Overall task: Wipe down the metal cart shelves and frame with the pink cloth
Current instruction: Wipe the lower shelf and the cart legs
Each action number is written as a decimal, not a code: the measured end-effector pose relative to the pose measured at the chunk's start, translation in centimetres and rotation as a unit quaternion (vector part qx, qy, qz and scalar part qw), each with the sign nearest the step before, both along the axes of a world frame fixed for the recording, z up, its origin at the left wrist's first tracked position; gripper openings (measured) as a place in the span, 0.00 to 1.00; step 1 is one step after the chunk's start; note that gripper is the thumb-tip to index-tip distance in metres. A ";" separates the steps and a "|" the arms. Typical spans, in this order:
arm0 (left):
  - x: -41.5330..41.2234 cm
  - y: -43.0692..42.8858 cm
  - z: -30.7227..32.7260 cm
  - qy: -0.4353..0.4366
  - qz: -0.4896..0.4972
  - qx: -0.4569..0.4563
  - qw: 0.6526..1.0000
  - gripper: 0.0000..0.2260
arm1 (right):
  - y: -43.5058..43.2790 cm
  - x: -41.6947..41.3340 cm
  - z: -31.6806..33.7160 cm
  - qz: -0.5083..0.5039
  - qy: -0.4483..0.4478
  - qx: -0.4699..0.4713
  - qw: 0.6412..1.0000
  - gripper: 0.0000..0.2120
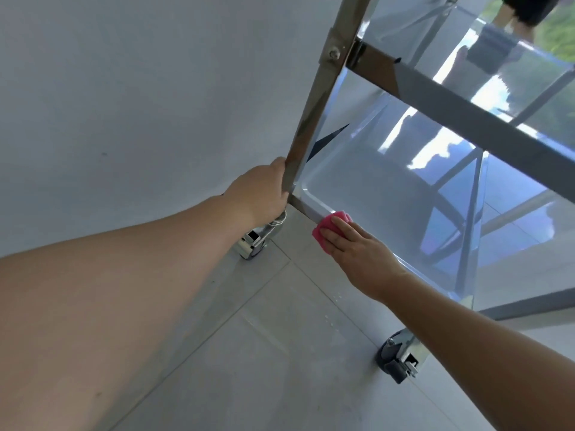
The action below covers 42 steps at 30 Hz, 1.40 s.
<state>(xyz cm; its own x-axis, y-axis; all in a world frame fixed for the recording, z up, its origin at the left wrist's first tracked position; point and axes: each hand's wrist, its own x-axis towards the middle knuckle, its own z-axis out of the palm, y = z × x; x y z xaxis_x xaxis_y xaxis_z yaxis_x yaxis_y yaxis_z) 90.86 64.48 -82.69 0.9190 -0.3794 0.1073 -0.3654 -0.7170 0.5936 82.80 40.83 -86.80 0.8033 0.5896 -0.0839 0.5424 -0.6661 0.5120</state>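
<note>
The metal cart fills the right half of the view, with a shiny bottom shelf (389,181) and a middle shelf above it. My left hand (261,194) grips the cart's near corner post (311,119) just above the bottom shelf. My right hand (357,253) lies with straight fingers on the folded pink cloth (329,227) and presses it against the front edge rail of the bottom shelf, close to that corner. Most of the cloth is hidden under my fingers.
A white wall stands close on the left. Grey floor tiles lie below, with a few water drops (333,306) under the shelf edge. Two caster wheels show, one at the corner (255,244) and one nearer me (398,359). A person's legs (513,17) appear top right.
</note>
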 end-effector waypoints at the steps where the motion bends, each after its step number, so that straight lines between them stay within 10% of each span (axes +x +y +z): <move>1: -0.5 0.4 -0.2 0.003 0.001 0.046 0.999 0.13 | -0.1 -0.2 0.1 0.001 -0.006 -0.005 1.000 0.26; 5: -2.4 1.2 -0.6 0.019 -0.020 0.159 0.987 0.05 | -0.6 -1.0 0.4 0.001 -0.010 -0.005 1.000 0.26; 42: -7.0 -3.9 -0.7 0.045 -0.252 0.192 0.947 0.12 | -7.4 -10.2 2.7 -0.133 0.098 -0.105 0.981 0.29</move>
<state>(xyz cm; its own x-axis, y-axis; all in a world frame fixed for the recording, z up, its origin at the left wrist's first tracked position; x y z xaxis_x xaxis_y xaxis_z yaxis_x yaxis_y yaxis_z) 83.84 60.56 -83.44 0.6091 -0.7681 -0.1976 -0.6799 -0.6340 0.3686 72.65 33.46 -84.07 0.8823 0.3157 -0.3491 0.4662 -0.6886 0.5554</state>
